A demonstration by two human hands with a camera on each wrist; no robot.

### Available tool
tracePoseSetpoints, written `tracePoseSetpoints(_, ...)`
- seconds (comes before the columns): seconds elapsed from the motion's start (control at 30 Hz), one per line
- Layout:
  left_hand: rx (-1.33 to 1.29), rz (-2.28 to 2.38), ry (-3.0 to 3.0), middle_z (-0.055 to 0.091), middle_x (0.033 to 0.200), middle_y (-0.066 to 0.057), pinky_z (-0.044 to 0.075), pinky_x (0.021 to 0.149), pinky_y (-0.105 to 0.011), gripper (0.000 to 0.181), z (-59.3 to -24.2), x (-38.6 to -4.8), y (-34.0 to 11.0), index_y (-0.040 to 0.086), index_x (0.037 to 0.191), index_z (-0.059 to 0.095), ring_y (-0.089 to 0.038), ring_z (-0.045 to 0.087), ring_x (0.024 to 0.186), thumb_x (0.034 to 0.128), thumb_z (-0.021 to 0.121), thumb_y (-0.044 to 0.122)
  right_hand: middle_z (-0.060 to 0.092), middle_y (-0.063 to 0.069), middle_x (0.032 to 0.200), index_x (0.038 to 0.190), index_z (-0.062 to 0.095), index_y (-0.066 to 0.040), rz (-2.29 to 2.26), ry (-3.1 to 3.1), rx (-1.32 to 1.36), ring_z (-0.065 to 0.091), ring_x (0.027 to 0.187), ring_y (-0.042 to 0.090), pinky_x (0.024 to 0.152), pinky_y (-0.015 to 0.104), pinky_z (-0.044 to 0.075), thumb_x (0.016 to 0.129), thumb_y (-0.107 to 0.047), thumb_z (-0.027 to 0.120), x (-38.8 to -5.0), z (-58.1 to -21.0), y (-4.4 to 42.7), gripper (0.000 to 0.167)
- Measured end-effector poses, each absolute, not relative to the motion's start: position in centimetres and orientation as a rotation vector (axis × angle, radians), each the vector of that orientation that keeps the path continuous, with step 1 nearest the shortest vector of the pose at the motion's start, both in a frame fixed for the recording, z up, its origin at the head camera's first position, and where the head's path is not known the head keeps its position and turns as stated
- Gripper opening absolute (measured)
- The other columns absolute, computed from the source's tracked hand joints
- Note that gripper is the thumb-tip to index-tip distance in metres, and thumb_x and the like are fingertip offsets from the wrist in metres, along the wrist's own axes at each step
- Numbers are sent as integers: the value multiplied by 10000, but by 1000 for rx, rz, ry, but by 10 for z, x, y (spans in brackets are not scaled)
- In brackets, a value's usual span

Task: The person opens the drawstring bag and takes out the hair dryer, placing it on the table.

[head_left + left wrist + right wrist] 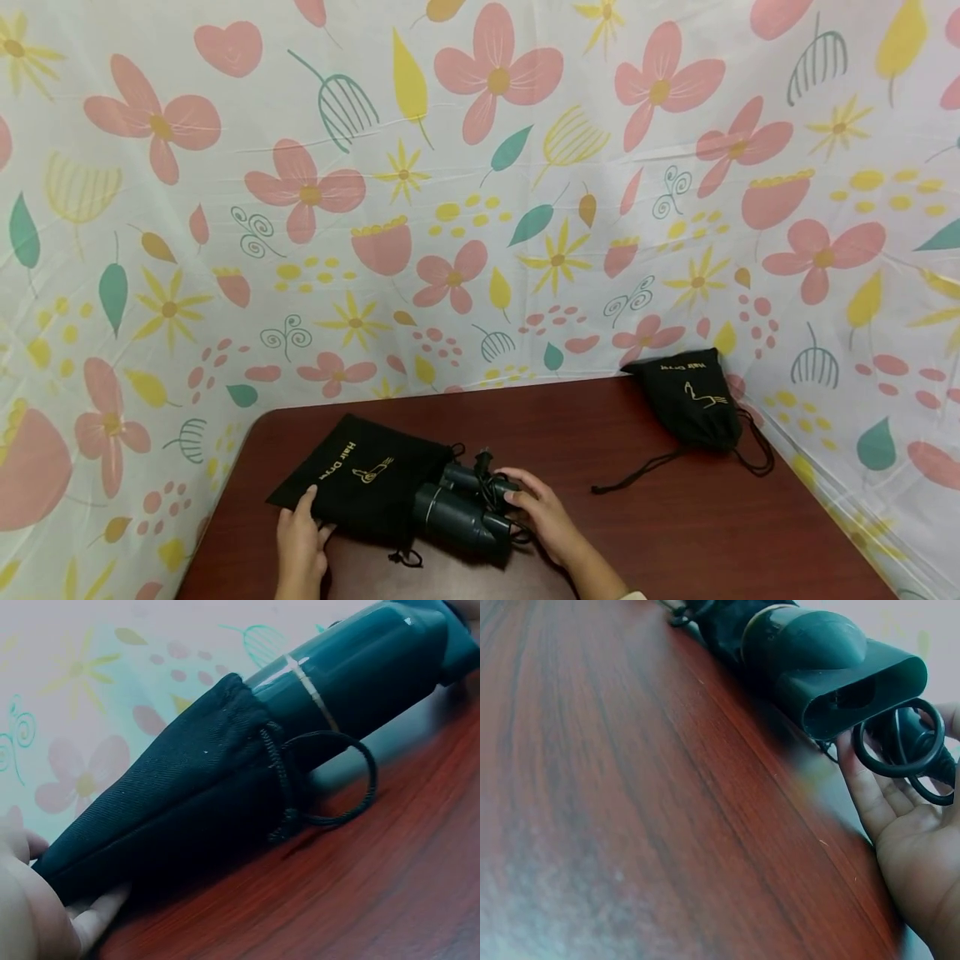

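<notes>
A dark green hair dryer (pixel 459 518) lies partly inside a black drawstring bag (pixel 375 475) with gold print; its nozzle (pixel 870 694) and handle stick out. At the bag's closed corner my left hand (pixel 298 542) grips the cloth, thumb on top and fingers beneath, also visible in the left wrist view (pixel 37 907). My right hand (pixel 551 521) holds the handle end with its bundled black cord (pixel 491 487). In the right wrist view the right hand (pixel 915 825) curls round the handle and cord loops (pixel 862 754). The part inside the bag (pixel 172 780) is hidden.
A second black drawstring bag (pixel 686 404), bulging and printed "Hair Dryer", lies at the back right of the brown table (pixel 525 408), its strings trailing. A white cloth (pixel 450 333) with flower prints hangs behind and at both sides.
</notes>
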State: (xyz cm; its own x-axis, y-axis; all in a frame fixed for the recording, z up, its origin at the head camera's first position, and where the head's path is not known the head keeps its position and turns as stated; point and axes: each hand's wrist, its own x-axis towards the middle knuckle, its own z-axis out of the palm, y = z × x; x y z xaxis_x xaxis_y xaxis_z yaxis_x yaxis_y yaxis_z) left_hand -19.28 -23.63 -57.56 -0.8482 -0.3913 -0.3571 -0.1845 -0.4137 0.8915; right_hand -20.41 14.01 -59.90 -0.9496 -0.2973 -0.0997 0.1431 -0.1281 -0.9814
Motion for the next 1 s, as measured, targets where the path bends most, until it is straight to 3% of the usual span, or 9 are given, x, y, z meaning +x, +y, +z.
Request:
tracePoseSetpoints(0.23,816,-2436,-1693,595,1084,172,570,820,-281,686,-578,-191,-221,156,1533,228,31,664,875,1009,583,420,584,143,1383,1479,451,-38,-2128,1868,-131,649,1088,199,885,352,551,995,-221,586,-203,-597,142,535)
tracePoseSetpoints(0.5,765,-2476,-1655,668,991,161,602,820,-339,597,-577,-189,-197,108,1442,304,-29,699,890,1008,602,390,556,190,1409,1495,424,-42,-2156,1857,-121,653,1101,214,888,358,561,1007,-223,576,-204,-598,141,542)
tracePoseSetpoints(0.7,728,-2487,-1686,667,1081,86,605,879,-383,663,-580,-188,-178,48,1461,286,-76,702,949,1007,597,418,576,123,1334,1504,396,-49,-2170,1852,-93,677,975,230,789,387,597,1009,-240,581,-204,-601,142,561)
tracePoseSetpoints(1.0,674,-2545,-1734,709,1163,2,589,923,-467,693,-585,-186,-171,37,1480,307,-178,736,1002,993,631,409,553,114,1339,1506,389,-62,-2192,1846,-63,658,952,212,799,387,591,1014,-262,584,-202,-600,141,565)
